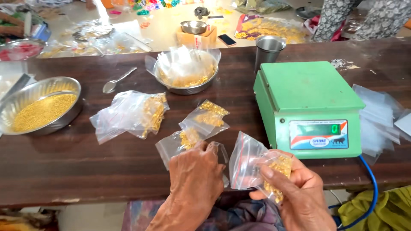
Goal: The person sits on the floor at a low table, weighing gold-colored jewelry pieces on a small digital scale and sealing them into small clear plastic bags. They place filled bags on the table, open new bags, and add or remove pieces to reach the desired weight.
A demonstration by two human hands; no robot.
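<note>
Right hand grips small clear zip bag of gold beads at worktop near edge; left hand, fingers curled, touches its left side.

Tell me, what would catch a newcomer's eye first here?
Probably the bright green weighing scale at the right of the dark wooden table. Next, the round steel bowl of tiny golden beads at the far left. At the near edge, the right hand holds a small clear plastic pouch of golden pieces.
</note>
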